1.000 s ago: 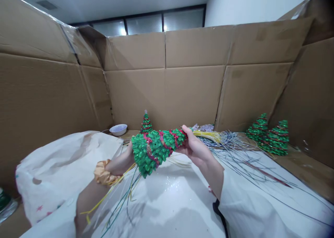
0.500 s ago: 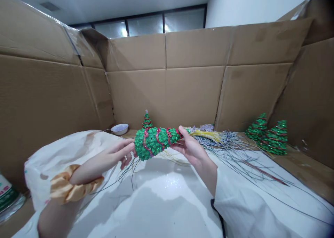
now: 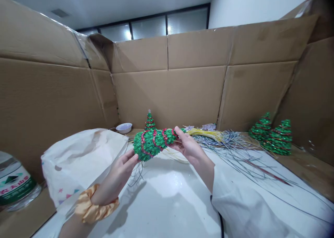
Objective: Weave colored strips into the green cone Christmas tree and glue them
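A green beaded Christmas tree (image 3: 150,145) with red bead garlands lies sideways in the air between my hands, its wide base to the left and its tip to the right. My left hand (image 3: 122,166) grips the base edge, thumb in front and fingers behind. Near the tip, my right hand (image 3: 189,144) is closed round the narrow end with the thumb on top. Some dark wires (image 3: 139,173) hang below the base. Behind the held tree stands a smaller beaded tree (image 3: 149,121) with a pale star on top.
Loose wires (image 3: 235,151) and a yellow wire bundle (image 3: 206,134) spread over the white table (image 3: 167,203) to the right. Two more green trees (image 3: 278,139) stand at far right. A small bowl (image 3: 124,128), a white bag (image 3: 83,158) and a large bottle (image 3: 17,182) are leftward. Cardboard walls (image 3: 193,95) surround everything.
My left hand has moved lower along the base and now grips its edge. The tree has turned about its length, showing different garlands. The view has shifted slightly left.
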Action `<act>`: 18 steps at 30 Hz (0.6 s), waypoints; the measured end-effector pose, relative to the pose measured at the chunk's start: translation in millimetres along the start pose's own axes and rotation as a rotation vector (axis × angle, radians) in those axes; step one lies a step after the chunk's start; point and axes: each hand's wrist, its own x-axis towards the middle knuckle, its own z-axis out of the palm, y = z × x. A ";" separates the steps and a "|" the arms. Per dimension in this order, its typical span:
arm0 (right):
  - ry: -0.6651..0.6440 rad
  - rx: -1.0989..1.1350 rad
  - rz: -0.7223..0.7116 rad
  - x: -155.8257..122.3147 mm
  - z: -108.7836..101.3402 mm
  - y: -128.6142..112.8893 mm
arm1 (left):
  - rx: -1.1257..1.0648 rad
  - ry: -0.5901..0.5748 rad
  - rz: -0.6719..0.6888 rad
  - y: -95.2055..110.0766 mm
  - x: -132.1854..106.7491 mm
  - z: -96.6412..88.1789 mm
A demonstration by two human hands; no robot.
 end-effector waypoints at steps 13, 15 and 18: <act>-0.184 -0.150 -0.059 -4.4 3.9 4.9 | -0.032 0.052 0.056 -28.2 -9.8 -7.4; -0.224 -0.094 -0.070 -3.3 4.0 6.3 | 0.019 0.109 0.109 -32.4 -11.8 -5.7; -0.232 0.008 -0.061 -0.3 4.6 10.2 | 0.121 0.221 0.153 -41.7 -14.5 -4.9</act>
